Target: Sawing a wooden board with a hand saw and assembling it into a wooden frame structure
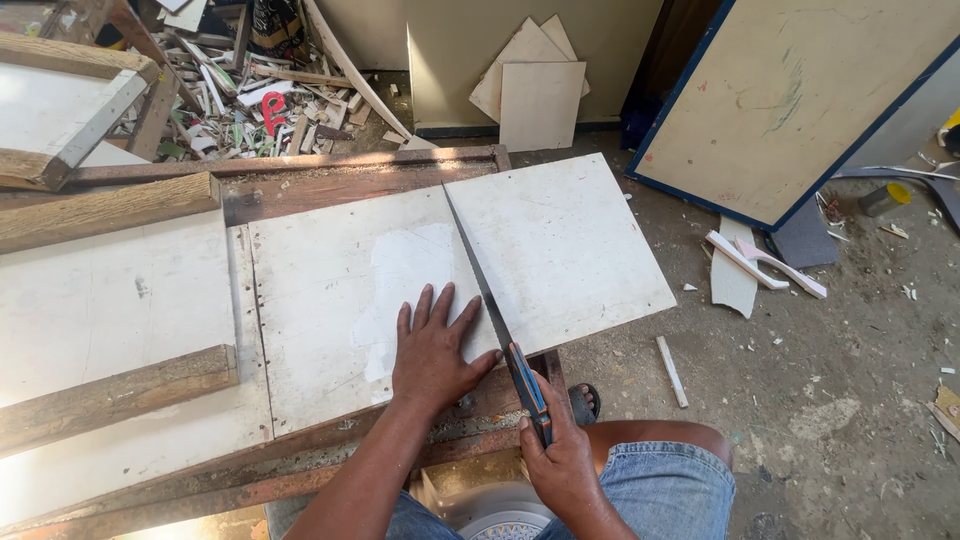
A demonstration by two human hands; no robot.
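White board (560,240) on desk (120,300), saw (490,300) across it.
Left hand (432,350) flat, fingers spread; right hand (562,462) fingers wrapped round saw handle.

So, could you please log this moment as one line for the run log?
left hand: flat on white board | right hand: grips handsaw handle | blade: lying along cut line | board: overhangs workbench

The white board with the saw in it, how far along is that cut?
Done: the hand saw lies in a line running across the white board. In hand: the right hand grips its handle while the left hand presses the board flat. Left: whether any uncut part remains cannot be told.
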